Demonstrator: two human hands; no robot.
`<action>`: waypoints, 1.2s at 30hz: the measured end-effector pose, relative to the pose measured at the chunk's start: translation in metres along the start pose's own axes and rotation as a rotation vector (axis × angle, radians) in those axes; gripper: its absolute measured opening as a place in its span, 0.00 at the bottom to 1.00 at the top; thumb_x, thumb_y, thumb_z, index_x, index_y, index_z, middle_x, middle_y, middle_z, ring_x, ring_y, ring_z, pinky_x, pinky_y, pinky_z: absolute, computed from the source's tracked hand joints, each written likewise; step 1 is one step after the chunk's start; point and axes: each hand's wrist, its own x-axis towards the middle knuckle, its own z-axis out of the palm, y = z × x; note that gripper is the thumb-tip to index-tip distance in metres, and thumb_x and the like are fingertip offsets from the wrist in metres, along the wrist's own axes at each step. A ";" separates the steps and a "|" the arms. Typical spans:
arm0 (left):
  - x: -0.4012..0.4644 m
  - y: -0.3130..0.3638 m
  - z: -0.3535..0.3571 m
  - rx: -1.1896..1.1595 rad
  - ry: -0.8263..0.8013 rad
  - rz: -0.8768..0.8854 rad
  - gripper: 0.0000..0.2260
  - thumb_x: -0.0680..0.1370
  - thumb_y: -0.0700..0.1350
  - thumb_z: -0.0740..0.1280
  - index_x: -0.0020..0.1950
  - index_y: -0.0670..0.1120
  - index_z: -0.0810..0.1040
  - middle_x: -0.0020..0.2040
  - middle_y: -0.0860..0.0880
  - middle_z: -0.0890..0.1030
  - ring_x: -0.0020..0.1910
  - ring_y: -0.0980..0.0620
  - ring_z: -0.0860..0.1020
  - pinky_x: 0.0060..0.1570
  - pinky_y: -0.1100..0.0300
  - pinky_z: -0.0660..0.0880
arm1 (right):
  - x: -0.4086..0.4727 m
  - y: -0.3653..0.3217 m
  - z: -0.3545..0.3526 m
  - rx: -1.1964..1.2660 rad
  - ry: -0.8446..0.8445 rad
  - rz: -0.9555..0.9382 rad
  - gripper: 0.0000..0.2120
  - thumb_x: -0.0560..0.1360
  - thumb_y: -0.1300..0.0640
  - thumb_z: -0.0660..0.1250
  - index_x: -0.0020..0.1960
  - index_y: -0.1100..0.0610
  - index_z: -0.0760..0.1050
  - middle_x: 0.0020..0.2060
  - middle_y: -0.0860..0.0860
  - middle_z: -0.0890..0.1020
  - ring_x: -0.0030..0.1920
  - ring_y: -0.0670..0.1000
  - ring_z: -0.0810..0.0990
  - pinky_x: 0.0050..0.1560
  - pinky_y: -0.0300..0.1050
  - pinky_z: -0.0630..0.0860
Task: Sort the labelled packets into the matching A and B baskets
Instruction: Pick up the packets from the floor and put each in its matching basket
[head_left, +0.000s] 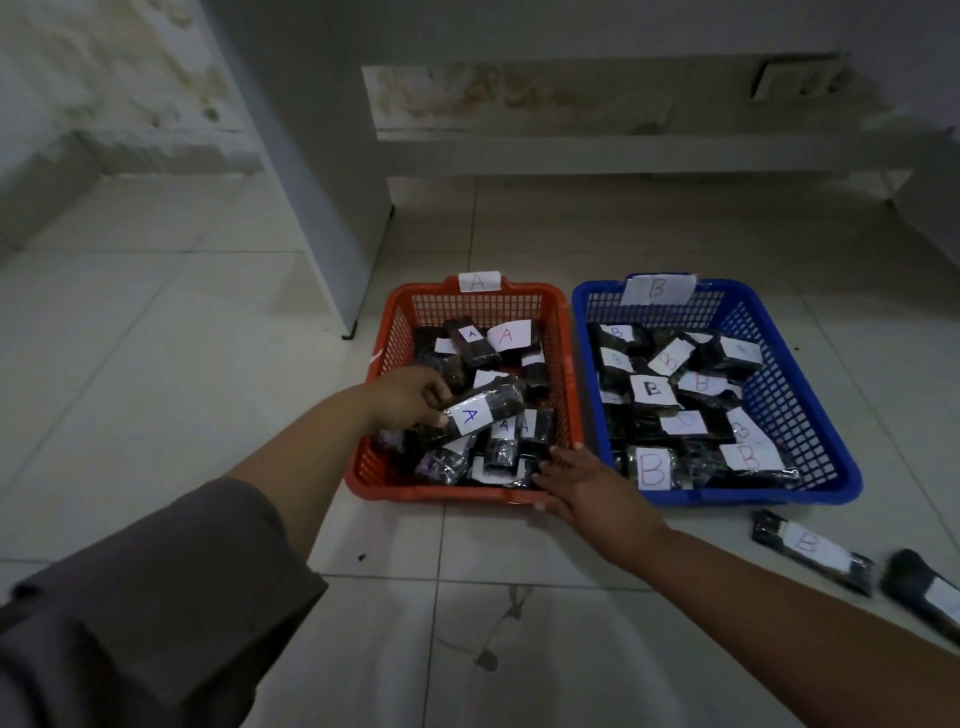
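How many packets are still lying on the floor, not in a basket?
2. One packet labelled B lies right of the blue basket; another packet is beside it, cut off by the picture's edge. More may lie outside the view.

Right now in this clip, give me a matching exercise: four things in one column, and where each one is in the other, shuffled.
Things:
1. Red basket
2. Blue basket
3. Packet in the left hand
4. Loose B packet

Places:
a. on the floor tiles, near the blue basket's front right corner
b. held over the red basket
c. under the paper tag marked A
d. under the paper tag marked B

Pairs: 1-c, 2-d, 3-b, 4-a
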 end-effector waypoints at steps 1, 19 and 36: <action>0.001 -0.004 -0.004 0.007 0.030 -0.009 0.12 0.73 0.41 0.71 0.55 0.46 0.76 0.56 0.46 0.77 0.55 0.48 0.75 0.56 0.54 0.73 | 0.000 0.000 0.000 -0.008 0.007 0.004 0.16 0.71 0.45 0.64 0.50 0.54 0.82 0.46 0.50 0.85 0.54 0.55 0.81 0.59 0.56 0.69; 0.072 -0.001 0.038 0.218 0.435 0.047 0.09 0.75 0.45 0.68 0.54 0.46 0.80 0.53 0.46 0.81 0.52 0.46 0.78 0.56 0.51 0.74 | 0.003 0.001 0.000 -0.042 -0.049 0.026 0.25 0.73 0.40 0.51 0.51 0.52 0.82 0.54 0.54 0.82 0.61 0.61 0.76 0.57 0.60 0.69; 0.061 -0.002 0.059 0.268 0.430 0.213 0.18 0.78 0.42 0.63 0.69 0.48 0.71 0.64 0.44 0.75 0.62 0.45 0.73 0.60 0.52 0.71 | 0.006 0.002 -0.013 0.145 -0.224 0.003 0.21 0.79 0.46 0.57 0.68 0.54 0.70 0.72 0.53 0.65 0.76 0.54 0.49 0.73 0.48 0.41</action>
